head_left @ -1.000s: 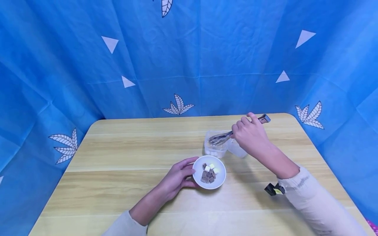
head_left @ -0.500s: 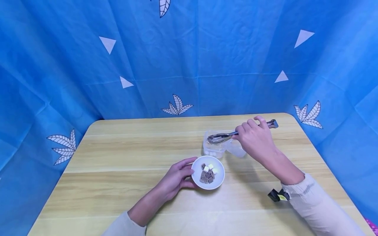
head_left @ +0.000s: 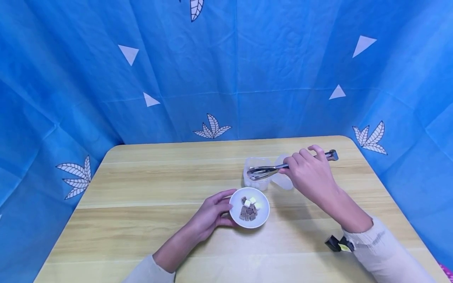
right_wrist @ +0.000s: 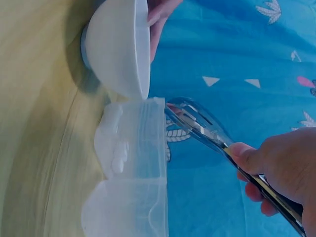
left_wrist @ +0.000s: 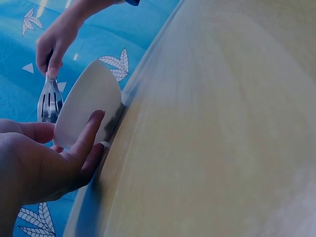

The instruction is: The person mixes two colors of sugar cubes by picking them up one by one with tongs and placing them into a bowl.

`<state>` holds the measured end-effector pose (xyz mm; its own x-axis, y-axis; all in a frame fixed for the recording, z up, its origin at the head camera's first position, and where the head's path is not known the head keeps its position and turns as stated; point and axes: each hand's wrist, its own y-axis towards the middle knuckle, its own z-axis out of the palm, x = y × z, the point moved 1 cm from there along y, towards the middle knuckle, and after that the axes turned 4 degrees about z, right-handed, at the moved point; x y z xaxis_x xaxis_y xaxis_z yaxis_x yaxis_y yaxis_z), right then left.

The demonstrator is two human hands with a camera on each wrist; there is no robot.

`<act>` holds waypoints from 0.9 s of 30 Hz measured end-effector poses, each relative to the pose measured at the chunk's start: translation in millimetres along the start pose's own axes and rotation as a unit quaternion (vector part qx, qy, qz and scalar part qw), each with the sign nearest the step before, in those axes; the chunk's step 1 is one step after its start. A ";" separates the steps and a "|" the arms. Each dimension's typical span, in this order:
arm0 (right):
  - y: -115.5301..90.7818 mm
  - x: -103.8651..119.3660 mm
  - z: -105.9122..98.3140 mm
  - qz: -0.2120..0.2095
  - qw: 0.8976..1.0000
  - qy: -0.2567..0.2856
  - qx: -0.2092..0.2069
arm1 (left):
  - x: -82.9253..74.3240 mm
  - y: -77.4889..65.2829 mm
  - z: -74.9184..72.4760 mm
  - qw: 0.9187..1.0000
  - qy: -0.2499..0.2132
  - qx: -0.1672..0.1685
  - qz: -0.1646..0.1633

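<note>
My left hand (head_left: pixel 212 214) grips the left side of a small white bowl (head_left: pixel 263 216), thumb at the rim and fingers along its outer wall. Several brown cubes (head_left: pixel 244 213) and a few white cubes (head_left: pixel 247 203) lie inside the bowl. My right hand (head_left: pixel 311 173) holds metal tongs (head_left: pixel 276 169), their slotted heads over a clear plastic box (head_left: pixel 247 173) just behind the bowl. In the right wrist view, white pieces (right_wrist: pixel 120 155) show through the wall of the box (right_wrist: pixel 148 133), and the tongs' heads (right_wrist: pixel 195 121) are at its open top; I cannot tell whether they hold a piece.
A translucent flap or lid (head_left: pixel 283 181) stands beside the box on its right. The wooden tabletop (head_left: pixel 152 188) ends at a blue curtain (head_left: pixel 276 70) with leaf and triangle prints. A black device (head_left: pixel 337 243) is strapped at the right sleeve.
My right hand has shifted right and closer to me with the tongs, which now lie flatter over the box. The left hand and the bowl have stayed nearly in place.
</note>
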<state>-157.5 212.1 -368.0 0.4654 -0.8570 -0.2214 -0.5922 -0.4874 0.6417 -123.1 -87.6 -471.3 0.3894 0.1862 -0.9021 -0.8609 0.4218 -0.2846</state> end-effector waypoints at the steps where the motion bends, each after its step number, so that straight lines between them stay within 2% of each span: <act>1: -1.2 1.5 -2.0 0.000 1.000 0.003 -0.004 | -0.2 -0.2 0.4 1.000 0.000 -0.001 0.000; 9: -11.0 12.3 -14.1 -0.001 0.999 0.026 -0.028 | -0.1 0.6 0.6 1.000 0.008 -0.003 -0.002; 15: -20.4 18.1 -15.4 -0.003 0.999 0.030 -0.020 | 0.5 0.9 0.3 1.000 0.011 -0.003 -0.002; 22: -26.8 22.3 -11.6 -0.006 1.000 0.024 0.008 | 0.7 1.8 -0.7 1.000 0.009 -0.002 0.002; 27: -28.9 23.4 -10.2 -0.010 0.999 0.033 0.008 | 1.0 2.2 -0.7 1.000 0.007 0.003 0.003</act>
<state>-122.8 207.9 -384.2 0.5193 -0.8345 -0.1841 -0.5924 -0.5069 0.6262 -124.9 -87.1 -473.1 0.3794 0.1757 -0.9084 -0.8609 0.4267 -0.2770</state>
